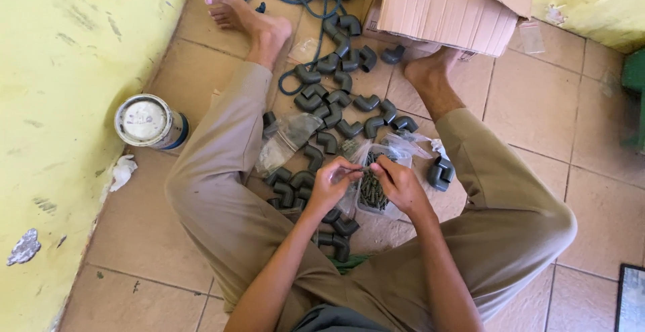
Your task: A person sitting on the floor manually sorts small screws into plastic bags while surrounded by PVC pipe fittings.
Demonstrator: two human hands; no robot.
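Both hands pinch a thin screw above the bag.
I see my left hand (330, 183) and right hand (398, 183) with fingers closed on a small screw (361, 169), at twelve o'clock from the clear screw bag (371, 191), elbow fittings (329, 97) beyond.

- Cardboard box (443, 6): brown, open, top centre-right.
- Round tin (149, 123): white lid, blue side, left of centre.
- Clear plastic bags (287, 140): centre, one bag of screws (371, 187).

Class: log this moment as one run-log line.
left hand: pinches small thin piece | right hand: pinches same piece | below: clear bag of screws | around: grey elbow fittings
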